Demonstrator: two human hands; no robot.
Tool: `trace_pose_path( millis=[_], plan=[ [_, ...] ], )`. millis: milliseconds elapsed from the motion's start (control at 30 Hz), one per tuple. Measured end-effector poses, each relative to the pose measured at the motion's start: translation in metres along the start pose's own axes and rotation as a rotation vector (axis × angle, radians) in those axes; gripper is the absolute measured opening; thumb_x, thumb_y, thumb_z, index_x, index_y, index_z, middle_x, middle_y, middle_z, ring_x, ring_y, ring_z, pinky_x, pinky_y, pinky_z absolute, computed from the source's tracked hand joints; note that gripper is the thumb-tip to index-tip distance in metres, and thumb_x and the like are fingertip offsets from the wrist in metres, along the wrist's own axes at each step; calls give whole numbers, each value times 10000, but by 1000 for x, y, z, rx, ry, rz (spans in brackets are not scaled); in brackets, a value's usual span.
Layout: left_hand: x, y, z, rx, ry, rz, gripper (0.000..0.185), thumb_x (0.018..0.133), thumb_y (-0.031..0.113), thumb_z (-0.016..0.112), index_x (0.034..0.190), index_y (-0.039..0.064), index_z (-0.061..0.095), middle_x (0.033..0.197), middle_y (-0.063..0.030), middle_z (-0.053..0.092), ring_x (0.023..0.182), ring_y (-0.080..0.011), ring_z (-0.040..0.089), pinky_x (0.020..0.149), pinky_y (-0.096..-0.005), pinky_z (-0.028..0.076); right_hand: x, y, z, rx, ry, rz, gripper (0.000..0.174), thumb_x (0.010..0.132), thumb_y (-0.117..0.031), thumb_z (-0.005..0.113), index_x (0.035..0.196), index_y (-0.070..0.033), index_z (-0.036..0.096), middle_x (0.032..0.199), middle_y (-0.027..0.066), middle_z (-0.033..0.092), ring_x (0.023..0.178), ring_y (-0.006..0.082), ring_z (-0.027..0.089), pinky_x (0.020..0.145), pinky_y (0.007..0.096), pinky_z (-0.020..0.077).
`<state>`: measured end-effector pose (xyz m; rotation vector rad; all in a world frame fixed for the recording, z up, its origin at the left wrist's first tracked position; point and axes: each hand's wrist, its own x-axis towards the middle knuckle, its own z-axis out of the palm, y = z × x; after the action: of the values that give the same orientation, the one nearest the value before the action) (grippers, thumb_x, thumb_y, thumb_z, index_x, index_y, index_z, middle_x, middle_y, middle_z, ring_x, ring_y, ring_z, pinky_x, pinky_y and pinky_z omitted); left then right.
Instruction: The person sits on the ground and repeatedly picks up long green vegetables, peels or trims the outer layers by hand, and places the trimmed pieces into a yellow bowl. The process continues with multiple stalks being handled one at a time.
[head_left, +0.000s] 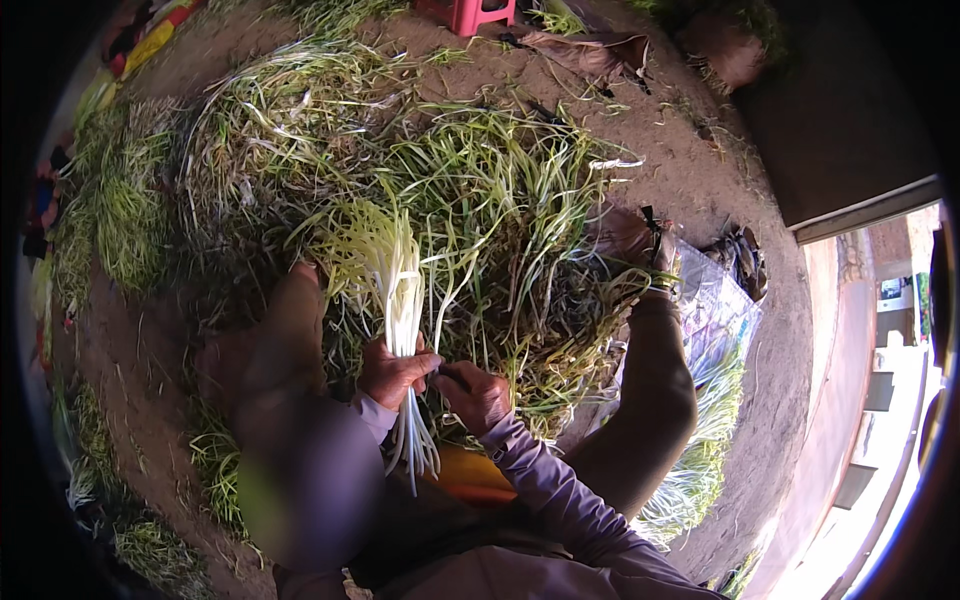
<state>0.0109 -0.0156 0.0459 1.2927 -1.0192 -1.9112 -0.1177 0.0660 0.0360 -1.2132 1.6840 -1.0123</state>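
Note:
A bundle of pale, long-stemmed leafy greens stands upright in my left hand. Its white lower ends hang below my fist, and the yellow-green leaf tips fan out above. My right hand is beside it, thumb and fingers pinched together close to my left thumb. A single thin stalk runs down to those fingertips and appears held there. Before me, between my legs, lies a wide heap of loose green and dry leaves. A blurred patch covers part of my left forearm and lap.
Spread greens with pale stems lie beside my right leg, next to a clear printed plastic sheet. A pink plastic stool stands at the far side. More leaf piles lie on the earth floor at left. A bright doorway opens at right.

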Motion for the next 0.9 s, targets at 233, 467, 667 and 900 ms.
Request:
trace_pose_path(
  millis=[233, 467, 667, 900],
  plan=[
    [1, -12, 2, -79, -73, -61, 249, 652, 2, 701, 817, 18, 515, 634, -52, 552, 402, -109, 491, 339, -202, 391, -17, 17, -4, 506, 19, 370, 166, 804, -145, 606, 900, -10, 603, 673, 41, 592, 512, 87, 529, 465, 222, 424],
    [4, -12, -2, -174, -70, -109, 289, 657, 6, 702, 856, 15, 494, 666, -117, 599, 429, -133, 536, 337, -217, 401, -29, 67, -21, 545, 147, 359, 156, 841, -160, 540, 902, -25, 589, 705, 27, 606, 510, 54, 487, 474, 197, 395],
    [5, -11, -2, -209, -71, -132, 278, 672, 18, 693, 853, 18, 481, 688, -147, 618, 402, -117, 512, 332, -214, 394, -36, 72, -11, -123, -277, -133, 280, 796, -172, 571, 1036, -29, 551, 861, 112, 613, 711, 252, 602, 640, 328, 490],
    [4, -5, -6, -222, -17, -127, 235, 726, 121, 686, 868, 69, 506, 805, -109, 639, 589, -137, 607, 414, -227, 415, -46, 71, -21, -44, -349, -39, 160, 831, -199, 550, 849, -44, 589, 700, 79, 581, 624, 192, 574, 563, 311, 457]
  ],
)
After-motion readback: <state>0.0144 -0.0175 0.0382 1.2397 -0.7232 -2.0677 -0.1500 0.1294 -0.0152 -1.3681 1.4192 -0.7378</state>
